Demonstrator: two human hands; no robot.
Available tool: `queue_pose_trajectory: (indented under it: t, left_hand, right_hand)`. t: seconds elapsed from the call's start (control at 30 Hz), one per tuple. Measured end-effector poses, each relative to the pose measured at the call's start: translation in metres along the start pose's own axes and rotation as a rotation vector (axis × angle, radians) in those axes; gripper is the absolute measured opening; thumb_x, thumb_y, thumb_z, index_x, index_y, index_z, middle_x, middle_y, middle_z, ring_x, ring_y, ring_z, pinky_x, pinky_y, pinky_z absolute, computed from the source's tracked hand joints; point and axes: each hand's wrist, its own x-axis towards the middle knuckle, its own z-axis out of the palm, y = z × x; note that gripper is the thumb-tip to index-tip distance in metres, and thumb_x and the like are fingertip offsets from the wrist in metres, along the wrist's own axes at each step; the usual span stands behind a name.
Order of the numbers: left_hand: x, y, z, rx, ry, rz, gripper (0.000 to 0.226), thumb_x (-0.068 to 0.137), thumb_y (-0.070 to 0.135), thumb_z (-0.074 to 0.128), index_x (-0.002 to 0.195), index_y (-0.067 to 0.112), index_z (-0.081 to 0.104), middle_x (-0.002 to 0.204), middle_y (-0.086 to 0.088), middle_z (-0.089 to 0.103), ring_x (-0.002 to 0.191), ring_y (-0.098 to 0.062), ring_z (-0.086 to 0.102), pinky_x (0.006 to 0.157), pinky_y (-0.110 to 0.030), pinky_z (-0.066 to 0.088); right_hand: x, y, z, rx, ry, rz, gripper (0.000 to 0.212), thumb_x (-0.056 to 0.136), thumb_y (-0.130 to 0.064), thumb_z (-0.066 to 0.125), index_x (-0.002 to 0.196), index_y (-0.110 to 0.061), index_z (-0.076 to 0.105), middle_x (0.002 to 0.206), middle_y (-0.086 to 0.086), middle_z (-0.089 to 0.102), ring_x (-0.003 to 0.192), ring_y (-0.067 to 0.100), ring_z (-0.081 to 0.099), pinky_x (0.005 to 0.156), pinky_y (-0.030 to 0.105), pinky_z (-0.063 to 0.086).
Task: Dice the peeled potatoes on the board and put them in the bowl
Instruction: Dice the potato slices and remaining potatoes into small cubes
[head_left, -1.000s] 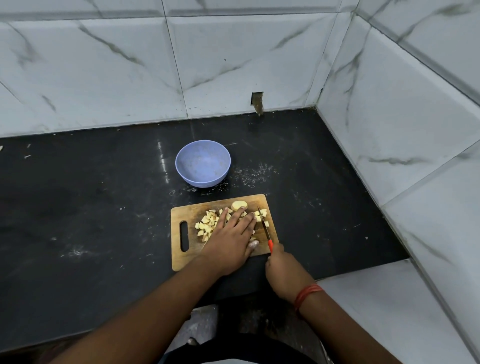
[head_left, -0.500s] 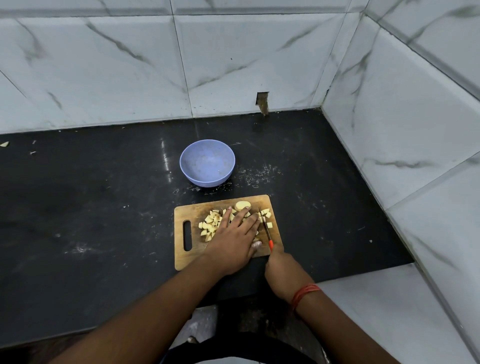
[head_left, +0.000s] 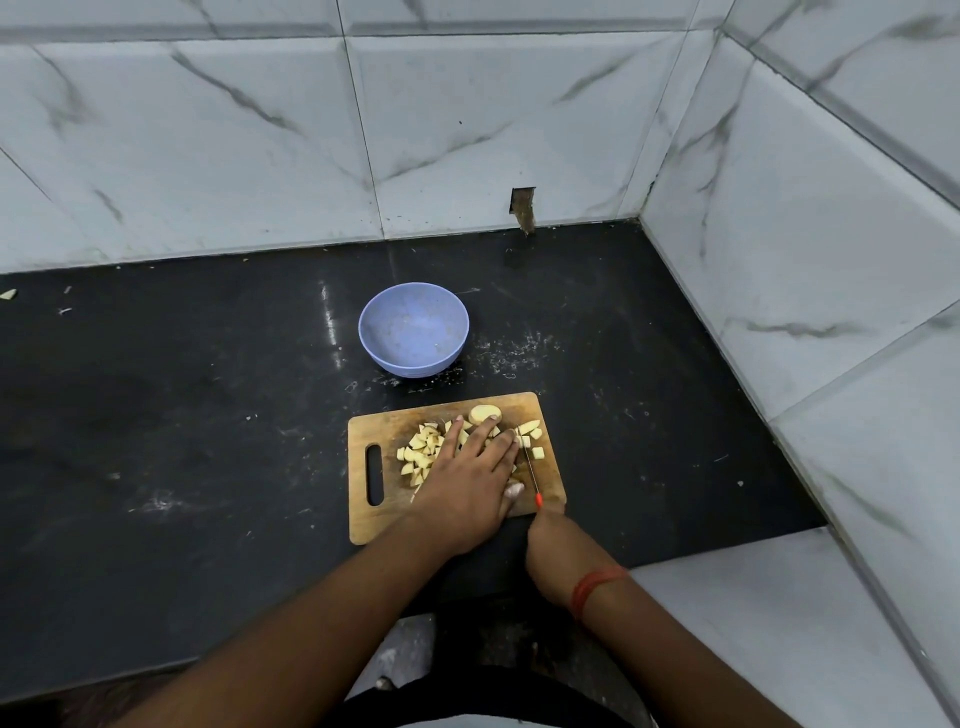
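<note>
A wooden cutting board (head_left: 374, 514) with a handle slot lies on the black counter. Several pale diced potato pieces (head_left: 418, 453) are heaped on it, and a bigger uncut piece (head_left: 485, 413) sits at its far edge. My left hand (head_left: 470, 480) lies flat over the pieces, fingers straight. My right hand (head_left: 549, 543) grips a red-handled knife (head_left: 531, 470), its blade running along the right side of my left hand with a few dice to its right. The blue bowl (head_left: 414, 328) stands behind the board, holding no potato.
Marble-tiled walls close off the back and the right side, meeting in a corner. The black counter (head_left: 182, 415) stretches to the left, with white specks and a scrap (head_left: 8, 294) at its far left edge. A white ledge (head_left: 727, 623) lies at the front right.
Both hands stay nearly in place on the board; the view has shifted slightly. The knife stays beside my left hand.
</note>
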Motion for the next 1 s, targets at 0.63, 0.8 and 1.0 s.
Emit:
queue_pose_trajectory:
  t: [0.63,0.8,1.0]
  left_hand:
    - [0.040,0.031,-0.004,0.092,-0.034,0.107,0.073,0.103,0.055,0.013,0.159,0.009,0.021,0.169,-0.010,0.010,0.156,-0.024,0.005,0.126,-0.044,-0.006]
    - [0.023,0.017,0.001,0.105,-0.012,0.067,0.075,0.104,0.055,0.011,0.157,0.004,0.025,0.166,-0.011,0.023,0.155,-0.026,0.011,0.126,-0.044,-0.005]
    - [0.013,0.003,-0.008,0.104,0.001,-0.012,0.074,0.104,0.056,0.014,0.151,0.006,0.043,0.159,-0.009,0.039,0.152,-0.026,0.022,0.123,-0.047,-0.007]
  right_hand:
    - [-0.037,0.042,-0.058,0.973,0.051,-0.134,0.020,0.104,-0.022,0.037,0.097,-0.005,0.043,0.053,0.005,0.042,0.037,0.017,0.035,0.039,0.026,0.030]
    - [-0.029,0.051,-0.064,0.938,0.019,-0.143,0.019,0.103,-0.023,0.038,0.097,-0.007,0.045,0.052,0.004,0.041,0.038,0.016,0.036,0.039,0.026,0.030]
    - [-0.015,0.046,-0.071,0.875,-0.008,-0.190,0.020,0.104,-0.026,0.038,0.096,-0.010,0.047,0.055,0.005,0.046,0.040,0.017,0.039,0.039,0.026,0.033]
